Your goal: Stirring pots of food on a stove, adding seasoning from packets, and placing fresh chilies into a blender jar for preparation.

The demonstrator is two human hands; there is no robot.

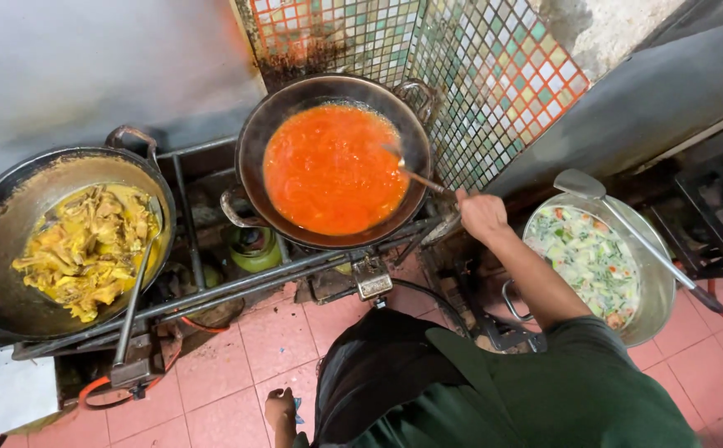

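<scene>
Pink floor tiles (270, 332) underlie the burner frame; right hand (482, 216) clenches a long metal ladle (418, 177), bowl dipped in the black wok's (254, 137) orange-red sauce (332, 170), ahead of the grip.

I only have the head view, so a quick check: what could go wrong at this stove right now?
The red sauce fills much of its wok, so stirring with the spoon could splash it onto the right hand. The forearm also hangs over the pot of vegetable soup, where it might knock the ladle resting across the rim. The left wok sits unattended.
</scene>
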